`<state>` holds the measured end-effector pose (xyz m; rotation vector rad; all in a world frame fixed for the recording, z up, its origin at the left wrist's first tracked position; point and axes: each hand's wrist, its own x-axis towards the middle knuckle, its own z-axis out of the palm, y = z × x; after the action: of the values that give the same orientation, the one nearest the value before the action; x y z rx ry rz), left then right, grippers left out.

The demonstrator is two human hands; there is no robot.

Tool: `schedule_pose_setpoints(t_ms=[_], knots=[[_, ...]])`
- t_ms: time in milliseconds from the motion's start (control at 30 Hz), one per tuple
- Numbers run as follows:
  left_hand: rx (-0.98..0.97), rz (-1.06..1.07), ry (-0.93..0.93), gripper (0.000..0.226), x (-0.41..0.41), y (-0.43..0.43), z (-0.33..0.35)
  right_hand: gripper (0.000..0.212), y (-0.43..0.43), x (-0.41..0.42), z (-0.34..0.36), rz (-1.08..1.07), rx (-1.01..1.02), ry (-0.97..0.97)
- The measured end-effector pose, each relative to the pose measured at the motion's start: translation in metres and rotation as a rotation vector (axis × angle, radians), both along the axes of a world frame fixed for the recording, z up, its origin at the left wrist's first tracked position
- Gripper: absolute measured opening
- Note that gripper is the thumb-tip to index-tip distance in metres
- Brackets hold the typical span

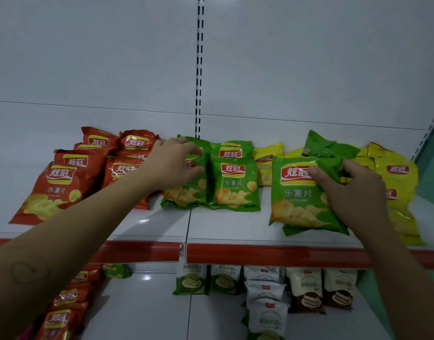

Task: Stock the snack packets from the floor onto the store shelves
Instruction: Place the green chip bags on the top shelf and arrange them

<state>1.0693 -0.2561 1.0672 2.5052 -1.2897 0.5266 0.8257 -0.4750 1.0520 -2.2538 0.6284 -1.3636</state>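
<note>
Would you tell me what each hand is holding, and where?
Right hand grips the green crisp packets near their upper right corner; left hand touches another green packet.

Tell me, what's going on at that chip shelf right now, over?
Left hand reaching into the middle green packets. Right hand gripping a green packet on the shelf. Yellow packets crowd its right; nothing blocking.

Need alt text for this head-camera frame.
Two hands arrange chip packets on a white shelf: the right hand grips green packets, the left hand touches another green stack, between red packets and yellow ones.
</note>
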Motion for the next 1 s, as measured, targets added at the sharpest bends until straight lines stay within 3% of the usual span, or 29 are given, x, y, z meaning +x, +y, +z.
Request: schedule_pose_setpoints(t_ms=[100,167,267,333,500,800,1000], knots=[[-0.188,-0.225,0.38,0.058,-0.033,-0.011,0.007,0.041,0.012,0.005,0.005,0.019,0.016,-0.06],[-0.288,-0.32,0.586,0.076,-0.053,-0.018,0.01,0.039,0.023,0.011,0.012,0.039,0.02,-0.089],[-0.478,-0.396,0.811,0.099,-0.069,-0.023,0.013,0.031,0.041,0.023,0.018,0.102,0.039,-0.104],[-0.556,-0.392,0.906,0.096,-0.068,-0.024,0.017,0.029,0.05,0.031,0.019,0.133,0.039,-0.104],[-0.562,-0.397,0.923,0.041,-0.054,-0.009,0.025,0.033,0.063,0.043,0.022,0.14,0.066,-0.156],[-0.591,-0.173,0.829,0.046,0.004,0.043,0.007,0.018,0.037,0.015,0.019,-0.001,0.179,-0.389],[-0.429,0.023,0.522,0.044,0.019,0.041,-0.018,0.015,0.04,0.013,0.003,0.056,0.221,-0.394]])
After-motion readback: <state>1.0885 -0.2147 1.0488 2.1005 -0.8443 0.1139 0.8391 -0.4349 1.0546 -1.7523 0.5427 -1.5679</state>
